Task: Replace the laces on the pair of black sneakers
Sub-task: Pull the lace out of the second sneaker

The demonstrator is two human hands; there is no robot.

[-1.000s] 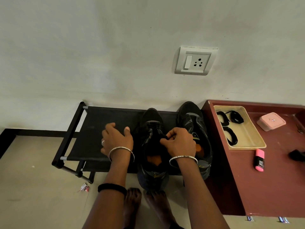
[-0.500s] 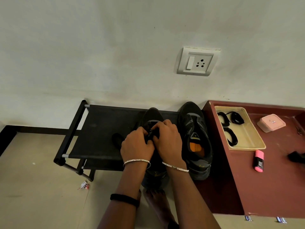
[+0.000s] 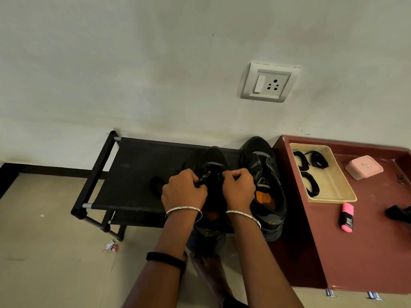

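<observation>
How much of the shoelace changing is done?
Early days. Nothing looks finished. The left hand and right hand pinch at the lacing of one black sneaker. The other black sneaker waits beside it, and the coiled black laces lie unused in the beige plastic tray.

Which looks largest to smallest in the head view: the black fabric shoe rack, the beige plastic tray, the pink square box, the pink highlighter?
1. Black fabric shoe rack
2. Beige plastic tray
3. Pink square box
4. Pink highlighter
</observation>
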